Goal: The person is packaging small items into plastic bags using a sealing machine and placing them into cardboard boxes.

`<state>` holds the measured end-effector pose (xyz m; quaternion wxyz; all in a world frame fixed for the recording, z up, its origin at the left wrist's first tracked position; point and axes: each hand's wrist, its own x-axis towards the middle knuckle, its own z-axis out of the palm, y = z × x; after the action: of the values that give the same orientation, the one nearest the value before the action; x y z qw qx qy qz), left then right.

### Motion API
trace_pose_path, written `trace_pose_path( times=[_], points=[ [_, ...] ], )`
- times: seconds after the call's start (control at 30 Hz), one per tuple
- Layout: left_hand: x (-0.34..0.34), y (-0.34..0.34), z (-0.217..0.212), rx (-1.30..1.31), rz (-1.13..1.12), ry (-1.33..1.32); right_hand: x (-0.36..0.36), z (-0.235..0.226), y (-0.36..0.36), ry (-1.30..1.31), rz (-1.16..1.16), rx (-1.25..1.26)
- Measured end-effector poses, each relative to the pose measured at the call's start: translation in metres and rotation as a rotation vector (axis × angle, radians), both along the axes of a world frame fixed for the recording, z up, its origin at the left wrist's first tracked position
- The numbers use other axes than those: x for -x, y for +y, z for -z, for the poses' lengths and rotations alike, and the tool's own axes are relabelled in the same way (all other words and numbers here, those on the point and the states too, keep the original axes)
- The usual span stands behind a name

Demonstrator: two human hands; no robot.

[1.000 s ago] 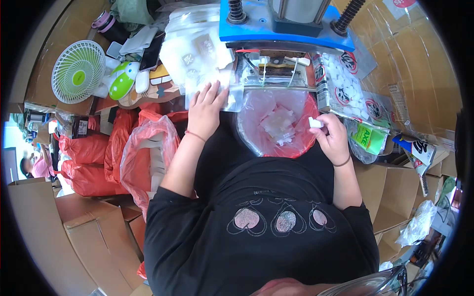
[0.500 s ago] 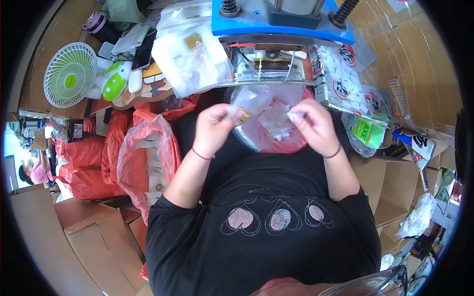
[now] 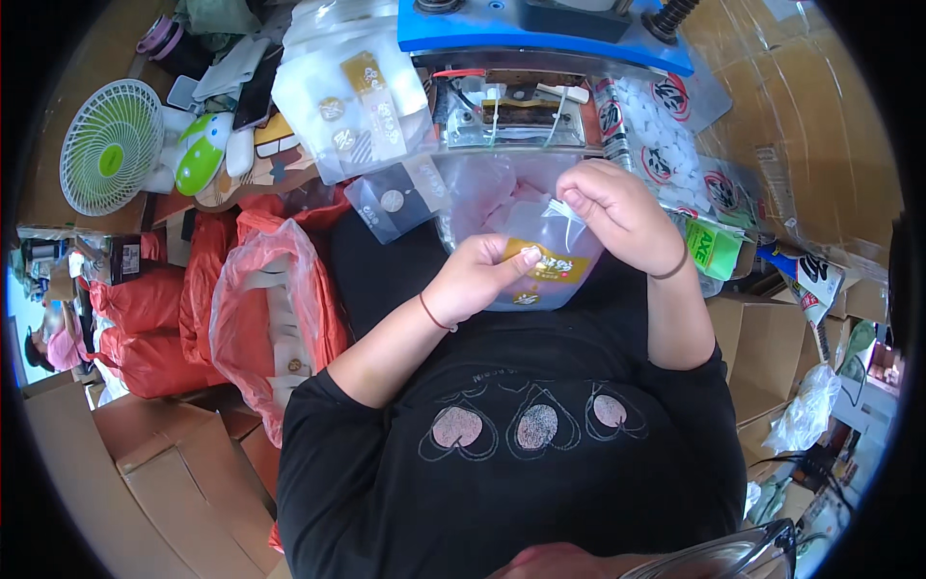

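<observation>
My left hand (image 3: 479, 275) grips a translucent plastic bag (image 3: 550, 294) with gold printed patches, thumb on its front. At the bag's upper right, my right hand (image 3: 622, 217) is closed in a pinch over a whitish bit (image 3: 559, 208); whether this is the bag's corner or a loose scrap, I cannot tell. Behind the held bag, a pink-red plastic bag (image 3: 473, 193) with pale pieces in it is partly hidden. Farther back lies a stack of similar translucent bags (image 3: 352, 125), and a single one (image 3: 391, 201) hangs over the table's edge below it.
A press with a blue plate (image 3: 540, 37) stands at the back, above a metal fixture (image 3: 521, 121). To its right lies a clear bag of white pieces (image 3: 641, 125). At the left are a fan (image 3: 113, 145), an open red bag (image 3: 231, 338) and cardboard boxes (image 3: 193, 473).
A translucent bag from my left hand's side now spans both hands, gold patches facing up. My hands have come closer together. A single bag now hangs at the table's edge; the view has shifted slightly.
</observation>
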<state>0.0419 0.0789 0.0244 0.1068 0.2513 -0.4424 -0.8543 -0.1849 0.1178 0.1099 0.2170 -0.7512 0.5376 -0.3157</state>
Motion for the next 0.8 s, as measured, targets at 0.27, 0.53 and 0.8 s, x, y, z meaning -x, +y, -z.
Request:
trace_pose_path(
  times=[0.27,0.53,0.8],
  points=[
    [0.010,0.003,0.003,-0.061,0.086,-0.038,0.007,0.001,0.013,0.150,0.001,-0.060],
    [0.017,0.002,0.006,-0.048,0.126,-0.069,0.020,0.006,0.007,0.208,-0.037,-0.052],
    [0.020,-0.001,0.006,-0.086,0.142,-0.140,0.031,0.012,0.006,0.058,-0.079,-0.141]
  ],
)
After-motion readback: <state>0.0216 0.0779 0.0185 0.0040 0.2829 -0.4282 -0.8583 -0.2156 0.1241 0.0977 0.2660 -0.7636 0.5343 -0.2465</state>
